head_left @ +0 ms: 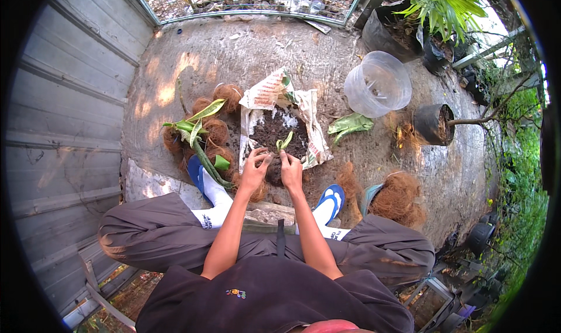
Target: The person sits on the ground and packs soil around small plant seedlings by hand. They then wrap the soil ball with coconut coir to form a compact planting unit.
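Observation:
My right hand (291,168) pinches the base of a small green plant cutting (284,140), which stands roughly upright over the dark soil. Close beside it, my left hand (256,164) has its fingers bent inward at the soil's near edge; what lies under them is hard to make out. Both hands are at the near side of an opened white sack (264,97), spread on the ground with soil (277,131) inside. To the left sit several brown coconut-fibre balls (217,132), with a long-leaved green plant (191,128) lying over them.
A clear plastic tub (378,84) and a crumpled green piece (350,124) are right of the sack. Farther right, a black pot (431,124) holds a thin-stemmed plant. A coconut-fibre heap (397,201) lies near my right knee. A metal wall (64,116) runs along the left.

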`<state>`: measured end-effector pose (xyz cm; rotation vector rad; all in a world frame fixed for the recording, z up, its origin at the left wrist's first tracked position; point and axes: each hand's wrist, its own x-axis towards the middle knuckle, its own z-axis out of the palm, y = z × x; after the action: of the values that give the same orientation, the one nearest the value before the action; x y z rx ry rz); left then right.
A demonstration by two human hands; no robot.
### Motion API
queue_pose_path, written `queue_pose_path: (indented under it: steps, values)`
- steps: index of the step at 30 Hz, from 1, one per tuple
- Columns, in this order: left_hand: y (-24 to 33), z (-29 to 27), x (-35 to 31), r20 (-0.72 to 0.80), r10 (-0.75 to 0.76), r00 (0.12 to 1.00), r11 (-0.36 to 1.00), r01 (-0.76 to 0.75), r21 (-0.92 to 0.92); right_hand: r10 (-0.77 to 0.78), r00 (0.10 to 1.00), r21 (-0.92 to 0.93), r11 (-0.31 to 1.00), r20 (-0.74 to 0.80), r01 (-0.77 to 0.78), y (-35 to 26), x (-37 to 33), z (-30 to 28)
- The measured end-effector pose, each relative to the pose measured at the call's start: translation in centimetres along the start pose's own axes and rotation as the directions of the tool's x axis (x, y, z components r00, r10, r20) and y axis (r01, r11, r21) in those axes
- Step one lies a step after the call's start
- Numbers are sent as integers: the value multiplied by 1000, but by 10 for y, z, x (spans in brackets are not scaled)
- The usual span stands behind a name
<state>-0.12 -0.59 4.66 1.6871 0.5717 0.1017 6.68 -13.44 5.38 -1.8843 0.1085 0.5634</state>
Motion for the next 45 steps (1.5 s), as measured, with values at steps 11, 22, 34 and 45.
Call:
queue_pose_path:
  steps: [11, 22, 34, 45]
  values:
    - [46, 30, -25, -44, 565, 824, 757, -496, 426, 148, 866, 665, 584, 477, -466, 13, 12, -6]
    - [22, 39, -25, -151, 629, 762, 745, -536, 396, 150, 827, 739, 385, 541, -553, 59, 10, 22]
    - [59, 34, -30, -244, 668, 703, 717, -521, 463, 130, 783, 698, 383, 608, -605, 9, 11, -1]
    - [38, 38, -26, -145, 715, 684, 664, -598, 450, 61, 817, 767, 311, 574, -562, 36, 3, 20]
